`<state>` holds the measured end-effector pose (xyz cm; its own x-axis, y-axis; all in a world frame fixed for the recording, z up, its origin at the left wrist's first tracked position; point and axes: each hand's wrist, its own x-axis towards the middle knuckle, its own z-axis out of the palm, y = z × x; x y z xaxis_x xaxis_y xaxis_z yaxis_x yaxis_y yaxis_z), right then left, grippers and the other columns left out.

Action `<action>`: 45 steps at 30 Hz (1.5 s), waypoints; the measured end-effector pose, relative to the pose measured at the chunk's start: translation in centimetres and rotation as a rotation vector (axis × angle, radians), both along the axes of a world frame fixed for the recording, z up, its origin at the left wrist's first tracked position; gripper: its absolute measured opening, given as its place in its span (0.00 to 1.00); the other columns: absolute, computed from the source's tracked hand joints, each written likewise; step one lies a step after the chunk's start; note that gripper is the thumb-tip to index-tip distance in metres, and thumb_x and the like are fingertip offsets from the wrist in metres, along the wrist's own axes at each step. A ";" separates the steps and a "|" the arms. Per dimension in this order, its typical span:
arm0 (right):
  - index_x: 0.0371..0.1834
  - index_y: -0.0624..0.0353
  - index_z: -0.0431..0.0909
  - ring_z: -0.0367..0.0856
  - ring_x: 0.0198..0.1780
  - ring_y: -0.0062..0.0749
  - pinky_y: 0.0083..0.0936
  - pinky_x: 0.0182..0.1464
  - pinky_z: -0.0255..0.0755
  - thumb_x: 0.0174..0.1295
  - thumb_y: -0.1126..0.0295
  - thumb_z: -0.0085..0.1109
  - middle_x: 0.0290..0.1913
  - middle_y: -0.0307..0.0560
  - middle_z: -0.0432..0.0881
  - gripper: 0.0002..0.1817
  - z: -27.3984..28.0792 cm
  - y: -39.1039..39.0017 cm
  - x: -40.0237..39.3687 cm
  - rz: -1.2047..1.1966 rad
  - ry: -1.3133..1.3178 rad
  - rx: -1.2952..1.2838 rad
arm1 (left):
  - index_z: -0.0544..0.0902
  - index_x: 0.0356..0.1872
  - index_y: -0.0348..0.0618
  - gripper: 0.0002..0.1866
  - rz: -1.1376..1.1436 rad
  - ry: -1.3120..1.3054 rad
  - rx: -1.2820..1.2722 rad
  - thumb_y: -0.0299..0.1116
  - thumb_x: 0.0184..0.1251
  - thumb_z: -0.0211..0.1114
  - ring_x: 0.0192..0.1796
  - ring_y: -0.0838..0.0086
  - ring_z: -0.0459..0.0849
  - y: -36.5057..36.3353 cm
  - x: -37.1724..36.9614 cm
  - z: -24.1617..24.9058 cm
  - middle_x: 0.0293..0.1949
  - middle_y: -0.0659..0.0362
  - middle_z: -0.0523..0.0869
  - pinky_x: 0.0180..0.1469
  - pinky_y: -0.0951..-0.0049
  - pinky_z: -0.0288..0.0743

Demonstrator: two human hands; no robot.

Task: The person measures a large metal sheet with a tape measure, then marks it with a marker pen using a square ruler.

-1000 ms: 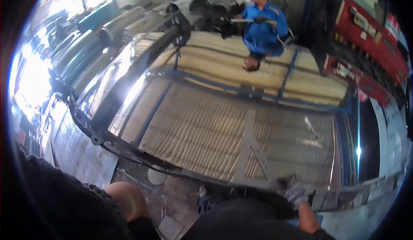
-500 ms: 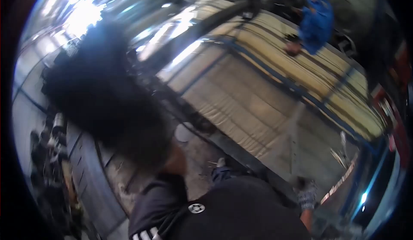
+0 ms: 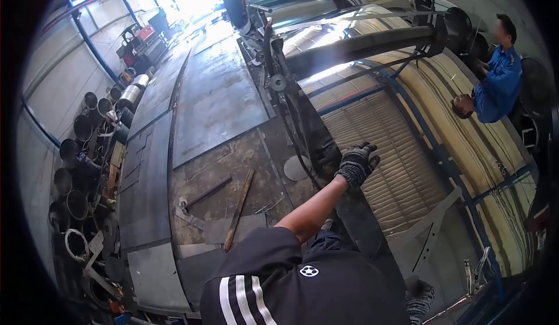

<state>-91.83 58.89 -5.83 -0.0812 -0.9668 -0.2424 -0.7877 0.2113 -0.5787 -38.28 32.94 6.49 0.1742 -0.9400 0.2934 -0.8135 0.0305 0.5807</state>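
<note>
My left hand (image 3: 358,165), in a dark grey knitted glove, reaches forward with its fingers spread and nothing in them. In this view it overlaps the dark edge beam (image 3: 320,130) beside a ribbed, yellowish sheet (image 3: 384,150). My right hand (image 3: 420,302), gloved alike, is low by my side near the bottom edge; its fingers are mostly hidden. A flat grey metal bar with slots (image 3: 431,226) slants across the sheet's near end, close ahead of my right hand.
A person in blue (image 3: 501,86) stands beyond the blue frame (image 3: 434,144). A long roller (image 3: 361,51) spans the machine. Steel plates (image 3: 218,98) cover the floor, with a rusty bar (image 3: 239,208) lying there. Several coils (image 3: 75,203) line the left wall.
My left hand, a dark blur close to the camera before, has moved down and right, out over the beam. The view has turned left and steadied. My right hand sits lower in view.
</note>
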 end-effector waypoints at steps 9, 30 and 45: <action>0.55 0.61 0.83 0.83 0.57 0.48 0.41 0.64 0.76 0.38 0.72 0.80 0.53 0.53 0.85 0.33 7.1 0.2 4.4 0.046 0.181 -0.082 | 0.82 0.67 0.51 0.27 0.038 -0.287 -0.023 0.53 0.73 0.61 0.79 0.50 0.67 0.4 -0.3 -6.8 0.77 0.49 0.72 0.82 0.44 0.52; 0.53 0.62 0.85 0.85 0.55 0.49 0.40 0.63 0.78 0.39 0.70 0.81 0.50 0.54 0.86 0.32 5.8 0.1 3.9 0.025 0.107 -0.149 | 0.81 0.67 0.51 0.26 0.055 -0.345 -0.118 0.49 0.72 0.63 0.78 0.47 0.67 0.2 -0.8 -7.4 0.76 0.45 0.73 0.80 0.40 0.55; 0.53 0.62 0.84 0.85 0.56 0.48 0.40 0.64 0.78 0.41 0.74 0.81 0.52 0.54 0.85 0.31 5.4 0.1 3.4 -0.005 0.074 -0.074 | 0.79 0.70 0.52 0.29 0.046 -0.345 -0.043 0.52 0.73 0.61 0.81 0.49 0.64 0.4 -1.0 -6.9 0.78 0.48 0.70 0.82 0.42 0.51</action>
